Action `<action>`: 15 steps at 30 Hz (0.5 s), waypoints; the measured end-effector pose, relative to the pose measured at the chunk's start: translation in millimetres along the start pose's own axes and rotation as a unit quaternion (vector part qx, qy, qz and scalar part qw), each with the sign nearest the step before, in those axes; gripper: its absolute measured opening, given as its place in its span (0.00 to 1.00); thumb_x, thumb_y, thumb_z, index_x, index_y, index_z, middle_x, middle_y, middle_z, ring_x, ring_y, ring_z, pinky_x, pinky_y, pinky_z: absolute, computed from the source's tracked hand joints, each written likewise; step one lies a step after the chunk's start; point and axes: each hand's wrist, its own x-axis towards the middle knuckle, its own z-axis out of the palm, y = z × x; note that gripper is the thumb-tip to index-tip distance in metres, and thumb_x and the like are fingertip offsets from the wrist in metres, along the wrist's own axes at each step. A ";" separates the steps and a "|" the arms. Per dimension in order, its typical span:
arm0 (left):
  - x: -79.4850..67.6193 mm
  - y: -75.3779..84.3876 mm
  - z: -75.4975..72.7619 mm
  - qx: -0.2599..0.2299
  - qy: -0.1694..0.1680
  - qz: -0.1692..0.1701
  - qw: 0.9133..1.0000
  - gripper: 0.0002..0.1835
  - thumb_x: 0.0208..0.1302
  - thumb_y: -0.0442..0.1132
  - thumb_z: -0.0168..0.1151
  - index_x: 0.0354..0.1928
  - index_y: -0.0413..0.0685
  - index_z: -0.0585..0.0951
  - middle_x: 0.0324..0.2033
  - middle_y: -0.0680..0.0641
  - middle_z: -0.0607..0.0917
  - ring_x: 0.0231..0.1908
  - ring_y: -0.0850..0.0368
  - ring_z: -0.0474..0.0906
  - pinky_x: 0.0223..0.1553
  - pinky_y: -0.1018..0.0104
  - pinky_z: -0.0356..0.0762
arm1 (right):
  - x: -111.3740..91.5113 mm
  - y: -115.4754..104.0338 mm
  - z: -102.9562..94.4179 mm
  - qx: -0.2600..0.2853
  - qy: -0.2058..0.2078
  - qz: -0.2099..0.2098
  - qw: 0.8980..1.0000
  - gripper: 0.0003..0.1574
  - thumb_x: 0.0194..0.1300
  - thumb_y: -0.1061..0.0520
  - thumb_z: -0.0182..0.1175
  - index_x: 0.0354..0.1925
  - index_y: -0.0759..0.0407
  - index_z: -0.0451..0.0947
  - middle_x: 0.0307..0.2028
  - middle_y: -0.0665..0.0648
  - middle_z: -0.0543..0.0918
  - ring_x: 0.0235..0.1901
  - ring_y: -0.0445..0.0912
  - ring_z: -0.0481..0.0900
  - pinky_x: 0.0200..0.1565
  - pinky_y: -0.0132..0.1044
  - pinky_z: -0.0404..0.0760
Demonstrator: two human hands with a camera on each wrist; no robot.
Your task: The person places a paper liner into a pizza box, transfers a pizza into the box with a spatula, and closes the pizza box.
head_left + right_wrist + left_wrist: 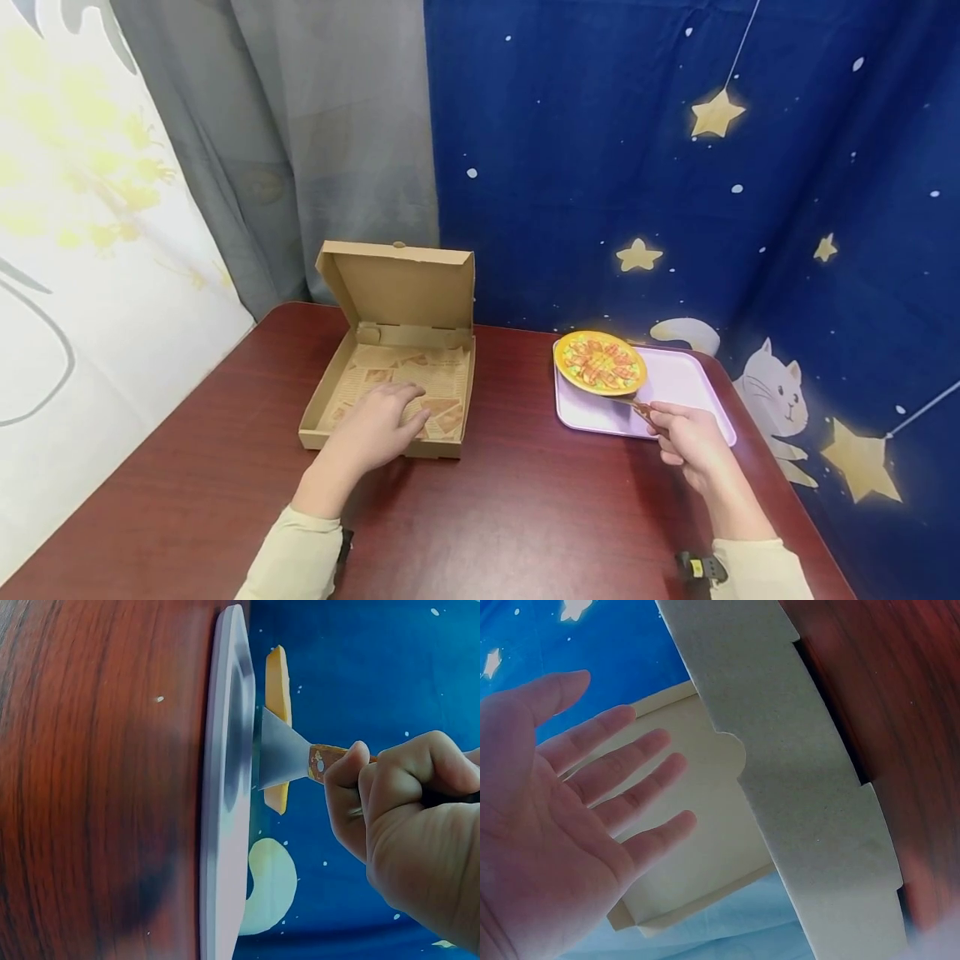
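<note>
Pizza (600, 360), one: on spatula (281, 756) gripped in my right hand (693, 442), above lilac tray (678, 383); my left hand (378, 425), empty, fingers extended, near box (408, 292).

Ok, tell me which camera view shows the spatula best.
The right wrist view: the spatula appears large, its metal blade and part of its brown handle plain. The head view shows it small, mostly hidden by the pizza and right hand. The left wrist view misses it.
</note>
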 end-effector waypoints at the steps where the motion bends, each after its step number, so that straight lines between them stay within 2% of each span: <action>1: 0.0 0.2 -0.4 0.000 0.002 0.002 1.000 0.23 0.75 0.47 0.65 0.62 0.37 0.83 0.62 0.38 0.87 0.66 0.36 0.81 0.70 0.41 0.77 | -0.6 -1.1 0.0 0.002 0.000 0.000 1.000 0.32 0.82 0.62 0.47 0.77 0.74 0.59 0.32 0.49 0.79 0.16 0.36 0.59 0.18 0.24 0.61; 15: 1.0 0.3 -0.5 -0.007 0.003 0.002 1.000 0.22 0.75 0.45 0.65 0.62 0.37 0.83 0.61 0.37 0.87 0.66 0.36 0.81 0.69 0.41 0.77 | -18.9 -16.8 0.1 -0.005 -0.014 -0.020 1.000 0.33 0.83 0.60 0.48 0.79 0.72 0.58 0.32 0.47 0.79 0.14 0.37 0.59 0.18 0.25 0.60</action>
